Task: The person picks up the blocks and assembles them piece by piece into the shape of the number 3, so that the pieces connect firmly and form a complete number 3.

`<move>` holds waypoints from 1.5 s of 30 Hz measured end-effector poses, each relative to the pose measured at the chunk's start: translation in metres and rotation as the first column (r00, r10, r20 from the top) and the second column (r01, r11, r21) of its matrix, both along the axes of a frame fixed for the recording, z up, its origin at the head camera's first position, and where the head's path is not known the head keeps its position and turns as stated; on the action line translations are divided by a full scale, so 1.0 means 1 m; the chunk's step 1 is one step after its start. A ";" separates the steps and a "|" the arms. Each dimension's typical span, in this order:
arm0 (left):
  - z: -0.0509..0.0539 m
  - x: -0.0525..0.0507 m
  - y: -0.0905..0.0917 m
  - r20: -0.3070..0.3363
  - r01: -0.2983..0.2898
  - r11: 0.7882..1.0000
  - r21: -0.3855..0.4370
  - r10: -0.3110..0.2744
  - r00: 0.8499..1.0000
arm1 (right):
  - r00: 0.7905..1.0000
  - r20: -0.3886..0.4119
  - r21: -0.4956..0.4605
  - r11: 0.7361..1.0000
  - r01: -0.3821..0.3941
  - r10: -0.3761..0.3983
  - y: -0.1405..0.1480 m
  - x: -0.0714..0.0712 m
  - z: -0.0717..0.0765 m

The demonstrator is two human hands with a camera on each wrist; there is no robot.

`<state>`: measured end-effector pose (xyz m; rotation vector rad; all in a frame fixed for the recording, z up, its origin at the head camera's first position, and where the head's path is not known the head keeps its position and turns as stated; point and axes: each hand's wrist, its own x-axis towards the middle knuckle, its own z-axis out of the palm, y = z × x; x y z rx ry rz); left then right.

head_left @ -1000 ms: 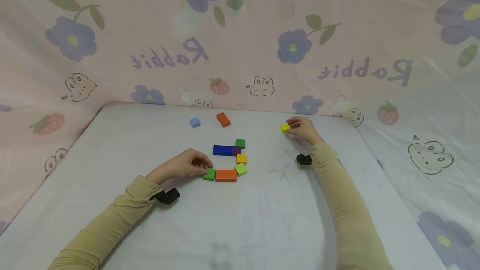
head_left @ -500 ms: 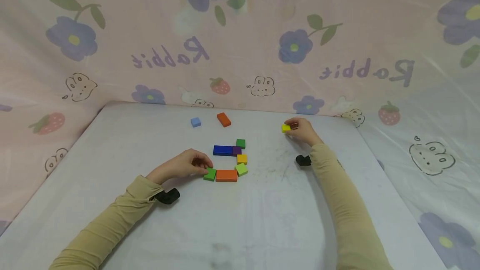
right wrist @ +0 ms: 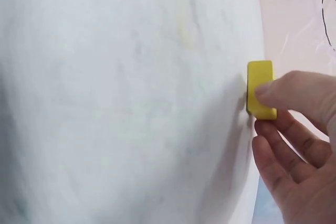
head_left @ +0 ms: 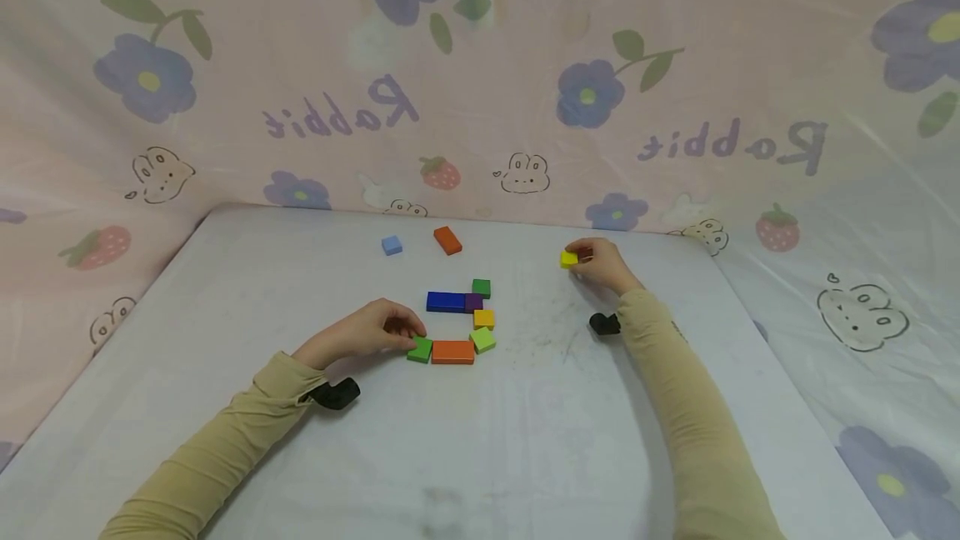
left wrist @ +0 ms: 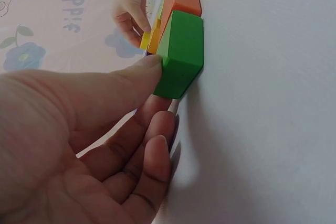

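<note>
My left hand (head_left: 367,328) pinches a green block (left wrist: 181,51) between thumb and index finger at the left end of the front row. That block touches the long orange block (head_left: 453,352), beside which a lime-green block (head_left: 483,340) sits turned at an angle. At the back right of the table, my right hand (head_left: 603,263) grips a small yellow block (right wrist: 260,90), thumb on its face. In the right wrist view its lower edge is close to the white surface; whether it touches cannot be told.
Behind the front row lie an amber block (head_left: 483,319), a purple block (head_left: 474,302), a long dark blue block (head_left: 446,302) and a dark green block (head_left: 482,288). Farther back are a light blue block (head_left: 392,245) and a red-orange block (head_left: 447,240). A patterned curtain (head_left: 480,90) borders the table.
The right hand has shifted slightly toward the near side with the yellow block. The left hand and the blocks on the table stay where they were.
</note>
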<state>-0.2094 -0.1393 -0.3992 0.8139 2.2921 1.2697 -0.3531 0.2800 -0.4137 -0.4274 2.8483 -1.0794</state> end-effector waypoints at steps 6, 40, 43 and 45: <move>-0.001 0.000 0.000 -0.008 0.008 1.000 0.014 -0.008 1.000 | 1.000 -0.012 -0.010 1.000 -0.028 0.028 -0.010 0.000 0.001; -0.032 -0.018 -0.004 -0.026 -0.021 1.000 -0.005 0.021 0.999 | 0.971 -0.088 -0.047 0.973 -0.228 0.223 -0.103 0.002 0.016; -0.032 -0.018 -0.004 -0.019 -0.021 1.000 0.006 0.021 1.000 | 0.969 -0.081 -0.041 0.970 -0.238 0.234 -0.108 0.003 0.015; -0.032 -0.017 -0.004 -0.022 -0.021 1.000 0.007 0.022 1.000 | 0.968 -0.076 -0.045 0.969 -0.245 0.241 -0.111 0.004 0.015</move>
